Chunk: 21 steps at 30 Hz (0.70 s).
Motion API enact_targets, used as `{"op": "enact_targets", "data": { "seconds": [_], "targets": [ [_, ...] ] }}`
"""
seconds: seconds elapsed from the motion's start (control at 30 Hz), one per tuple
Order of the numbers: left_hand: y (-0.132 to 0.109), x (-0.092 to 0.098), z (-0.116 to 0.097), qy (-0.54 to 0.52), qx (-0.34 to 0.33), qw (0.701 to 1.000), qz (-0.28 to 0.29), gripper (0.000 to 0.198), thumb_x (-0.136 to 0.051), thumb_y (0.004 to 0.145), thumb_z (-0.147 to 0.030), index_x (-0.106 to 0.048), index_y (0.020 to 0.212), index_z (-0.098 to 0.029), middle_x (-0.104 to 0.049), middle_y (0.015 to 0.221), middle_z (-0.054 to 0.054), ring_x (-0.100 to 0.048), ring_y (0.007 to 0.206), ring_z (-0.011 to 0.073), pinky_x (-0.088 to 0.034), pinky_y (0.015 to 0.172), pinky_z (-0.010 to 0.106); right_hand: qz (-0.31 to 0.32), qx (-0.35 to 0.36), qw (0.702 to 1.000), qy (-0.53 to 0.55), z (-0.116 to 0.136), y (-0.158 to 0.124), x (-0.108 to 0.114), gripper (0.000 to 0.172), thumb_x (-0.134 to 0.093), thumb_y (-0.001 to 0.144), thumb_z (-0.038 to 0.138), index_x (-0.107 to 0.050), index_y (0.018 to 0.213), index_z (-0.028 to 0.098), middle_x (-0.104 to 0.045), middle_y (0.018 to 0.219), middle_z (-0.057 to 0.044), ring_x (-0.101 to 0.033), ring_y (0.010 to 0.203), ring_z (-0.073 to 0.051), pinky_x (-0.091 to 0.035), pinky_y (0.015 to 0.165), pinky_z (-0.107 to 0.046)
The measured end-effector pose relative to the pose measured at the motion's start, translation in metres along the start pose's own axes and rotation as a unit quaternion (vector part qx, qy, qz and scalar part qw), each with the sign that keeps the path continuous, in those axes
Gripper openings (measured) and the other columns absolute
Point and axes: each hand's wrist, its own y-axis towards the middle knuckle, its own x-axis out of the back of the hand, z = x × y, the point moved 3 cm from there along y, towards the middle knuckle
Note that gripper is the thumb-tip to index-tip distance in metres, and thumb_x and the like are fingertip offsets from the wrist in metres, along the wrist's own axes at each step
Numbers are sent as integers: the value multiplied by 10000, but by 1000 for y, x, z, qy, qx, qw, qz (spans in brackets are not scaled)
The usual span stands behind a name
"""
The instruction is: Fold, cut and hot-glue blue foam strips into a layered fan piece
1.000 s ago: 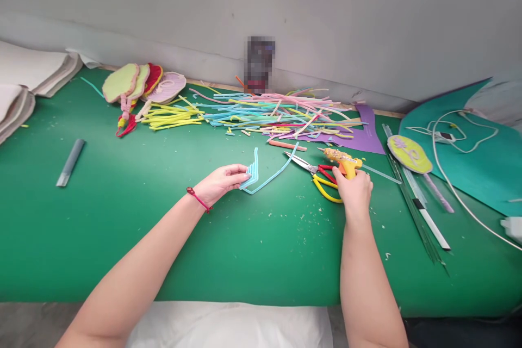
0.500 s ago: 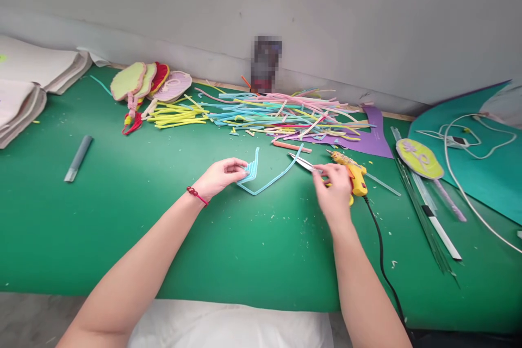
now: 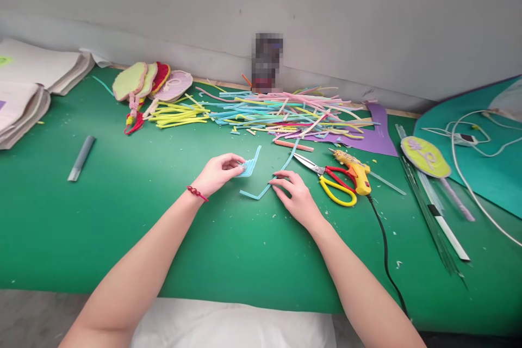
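Note:
My left hand [image 3: 220, 174] pinches a light-blue piece of pipe cleaners [image 3: 250, 167], with several rows lying side by side and an end rising to the right. The fingers cover its left part. Thumb and fingers of my right hand [image 3: 297, 197] close on a single light-blue bent pipe cleaner [image 3: 258, 197], which runs from its bend up past the fingertips. To the right of that hand, scissors [image 3: 324, 170] with red and yellow handles lie on the table, blades partly apart. Against their handles rests a yellow glue gun [image 3: 355, 173].
Loose coloured pipe cleaners [image 3: 273, 114] are heaped at the back. Pipe-cleaner fans [image 3: 130, 82] lie back left, another fan [image 3: 426, 156] at right beside thin green wires [image 3: 428, 223]. The glue gun's black cord [image 3: 385, 250] runs to the front edge. A grey stick [image 3: 81, 157] lies left.
My right hand has left the scissors and moved left onto the bent blue pipe cleaner. That pipe cleaner now shows apart from the piece in my left hand, which has barely moved.

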Motion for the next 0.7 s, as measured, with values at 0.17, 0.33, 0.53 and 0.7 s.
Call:
{"op": "enact_targets", "data": {
  "seconds": [0.17,0.33,0.53,0.7],
  "targets": [
    [-2,-8,1,22,-7,1000,10,372,-726,639,-448,-665,879,-170,-662,824,31,-600,763,170,-462,712,286,-48,-37,997,46,3,1,6,223,-476,921,319,-637,1060,253,-594,1142,-88,-611,1005,-204,-542,861,-405],
    [-8,-21,-1,21,-29,999,30,302,-694,692,-397,-658,887,-170,-672,850,41,-622,800,180,-485,750,293,-121,-195,969,89,-9,-2,9,302,-530,867,432,-606,1025,186,-640,999,-95,-628,794,-187,-561,628,-335],
    [-17,-46,-3,33,-88,990,104,192,-623,772,-335,-648,884,-181,-682,948,49,-620,886,180,-477,859,303,-100,-284,910,287,-18,0,3,434,-594,793,477,-532,1126,205,-581,1266,-126,-640,705,-151,-521,508,-286],
    [-13,-55,11,49,-52,988,137,186,-612,769,-327,-640,877,-178,-660,857,39,-615,806,168,-489,786,289,-73,-332,823,455,-20,4,6,490,-656,737,399,-498,1174,245,-547,1340,-111,-599,626,-101,-489,477,-247]
  ]
}}
